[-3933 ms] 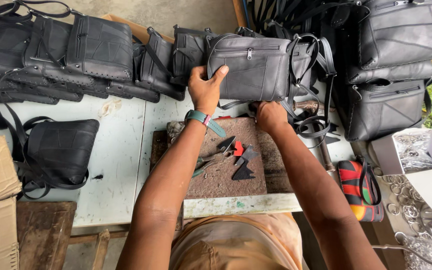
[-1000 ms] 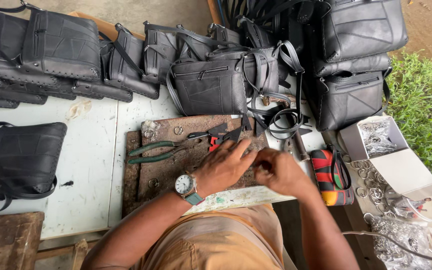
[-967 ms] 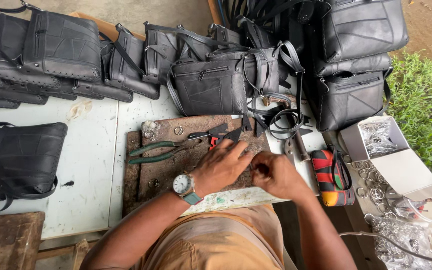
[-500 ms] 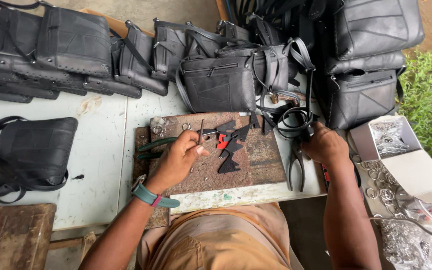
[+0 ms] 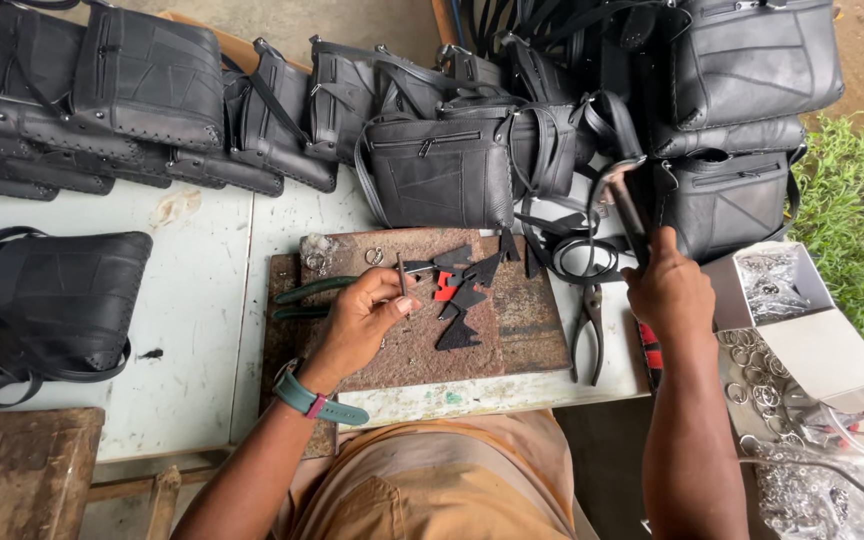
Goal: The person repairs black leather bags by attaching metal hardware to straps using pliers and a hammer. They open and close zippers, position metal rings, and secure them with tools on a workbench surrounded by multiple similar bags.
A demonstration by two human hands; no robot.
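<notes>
Bags [image 5: 442,170] line the table's [image 5: 202,300] far edge — slab [image 5: 512,330] before them, pliers [image 5: 588,330] to its right.

A thin metal punch [image 5: 401,274] stands pinched upright in my left hand [image 5: 360,322]; my right hand [image 5: 670,292] lifts a hammer [image 5: 620,200].

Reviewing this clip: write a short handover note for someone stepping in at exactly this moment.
Left hand: fingers pinch a small metal pin upright on the rusty metal slab, beside black and red leather scraps.
Right hand: raised, gripping a hammer above the table edge.
Green-handled pliers lie left on the slab; black pliers lie right of it. Black bag stands behind; box of metal rings at right.
Done: tools in hand. Left: pin not struck yet.
</notes>
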